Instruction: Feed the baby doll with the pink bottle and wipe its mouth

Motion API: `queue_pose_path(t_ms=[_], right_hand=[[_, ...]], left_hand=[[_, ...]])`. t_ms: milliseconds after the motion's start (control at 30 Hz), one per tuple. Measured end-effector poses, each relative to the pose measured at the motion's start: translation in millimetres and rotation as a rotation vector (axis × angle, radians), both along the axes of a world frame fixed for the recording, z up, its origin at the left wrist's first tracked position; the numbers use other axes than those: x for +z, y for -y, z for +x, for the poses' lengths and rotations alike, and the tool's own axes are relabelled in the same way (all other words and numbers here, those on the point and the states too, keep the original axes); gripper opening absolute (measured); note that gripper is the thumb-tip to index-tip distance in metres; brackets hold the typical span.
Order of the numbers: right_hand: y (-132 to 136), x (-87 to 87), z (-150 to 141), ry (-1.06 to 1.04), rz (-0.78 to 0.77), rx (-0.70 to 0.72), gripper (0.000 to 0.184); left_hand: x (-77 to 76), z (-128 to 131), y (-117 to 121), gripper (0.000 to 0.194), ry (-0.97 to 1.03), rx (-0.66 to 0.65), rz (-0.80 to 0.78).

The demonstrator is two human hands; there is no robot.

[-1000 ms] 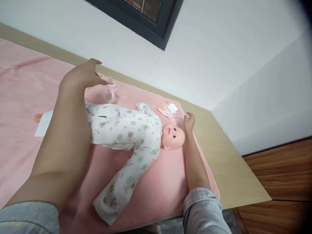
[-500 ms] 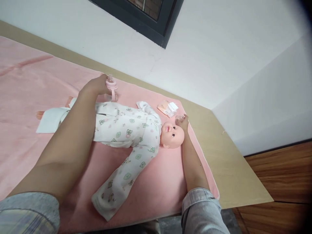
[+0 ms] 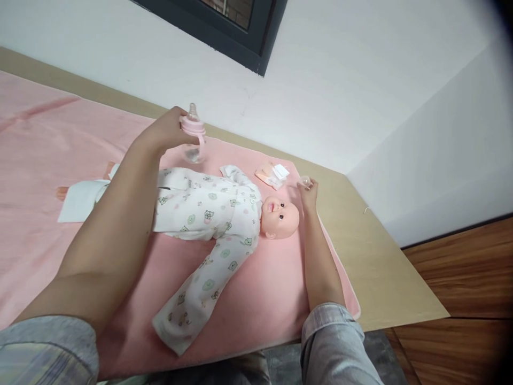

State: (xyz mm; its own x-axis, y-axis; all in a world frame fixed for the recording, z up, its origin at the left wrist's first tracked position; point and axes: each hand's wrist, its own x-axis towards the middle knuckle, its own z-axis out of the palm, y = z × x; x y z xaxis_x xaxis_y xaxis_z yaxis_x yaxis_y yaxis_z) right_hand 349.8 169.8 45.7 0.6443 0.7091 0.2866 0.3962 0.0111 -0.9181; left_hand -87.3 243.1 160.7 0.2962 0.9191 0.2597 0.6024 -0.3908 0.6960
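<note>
A baby doll (image 3: 224, 208) in a white printed romper lies on a pink blanket (image 3: 264, 289), head to the right. My left hand (image 3: 166, 131) is closed round the pink collar of a clear baby bottle (image 3: 193, 136) and holds it above the blanket, just beyond the doll's body. My right hand (image 3: 308, 193) is past the doll's head, its fingers pinched on a small clear cap (image 3: 305, 182).
A small pink and white packet (image 3: 273, 175) lies on the blanket beyond the doll's head. A white cloth (image 3: 78, 200) covers the doll's legs at left. The blanket lies on a wooden table (image 3: 385, 278) against a white wall; wooden floor shows at right.
My left hand reached to the bottle, closed on its collar and lifted it off the blanket. My right hand took hold of the small clear cap beside the doll's head.
</note>
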Motion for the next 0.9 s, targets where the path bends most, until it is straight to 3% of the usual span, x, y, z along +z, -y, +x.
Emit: queue_pose_path(t_ms=[167, 300, 400, 600, 900], right_hand=[[13.0, 56.4, -25.1, 0.057, 0.216, 0.171, 0.061], [35.8, 95.3, -63.4, 0.205, 0.318, 0.421, 0.070], [58.2, 113.7, -97.3, 0.297, 0.368, 0.522, 0.072], [85.3, 122.9, -140.3, 0.362, 0.327, 0.647, 0.072], [83.9, 114.7, -149.5, 0.318, 0.219, 0.746, 0.068]], left_hand=[[20.0, 44.5, 38.2, 0.064, 0.080, -0.195, 0.079], [28.4, 76.2, 71.1, 0.071, -0.029, -0.217, 0.134], [30.5, 88.7, 93.1, 0.074, -0.115, -0.271, 0.169], [28.6, 93.7, 111.3, 0.075, -0.171, -0.345, 0.219], [29.2, 94.5, 111.7, 0.081, -0.192, -0.321, 0.236]])
